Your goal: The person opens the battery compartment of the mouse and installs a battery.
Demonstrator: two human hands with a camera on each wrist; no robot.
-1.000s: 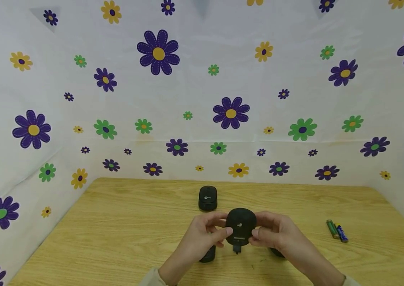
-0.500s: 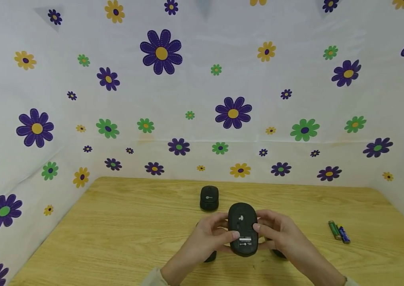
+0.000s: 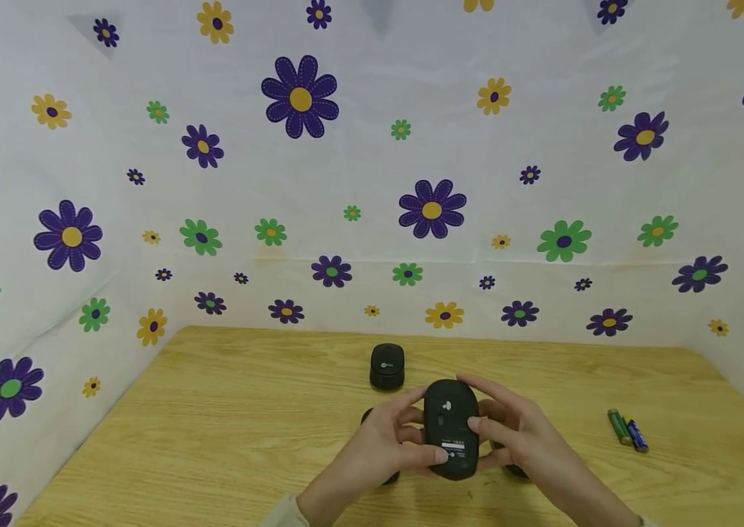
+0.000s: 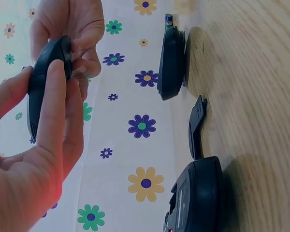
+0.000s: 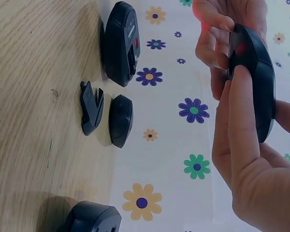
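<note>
A black computer mouse (image 3: 451,432) is held up above the table between both hands, its underside with a white label turned toward me. My left hand (image 3: 381,443) grips its left side, thumb on the lower underside near the label. On the right side my right hand (image 3: 520,432) holds it, thumb pressed on the underside. In the wrist views the held mouse (image 4: 48,72) shows edge-on between the fingers. A second mouse (image 4: 198,198) lies underside up, its battery compartment uncovered. Beside it is a black battery cover (image 5: 89,108). Another mouse (image 5: 94,217) is partly cut off.
At the back of the wooden table (image 3: 247,395) stands another black mouse (image 3: 387,366). A green battery (image 3: 619,426) and a blue battery (image 3: 637,434) lie together at the right. A white flowered cloth (image 3: 346,168) encloses the table's back and sides.
The held mouse has tipped, so its underside now shows in full rather than foreshortened. The left thumb has slid lower along it. The head view has shifted slightly.
</note>
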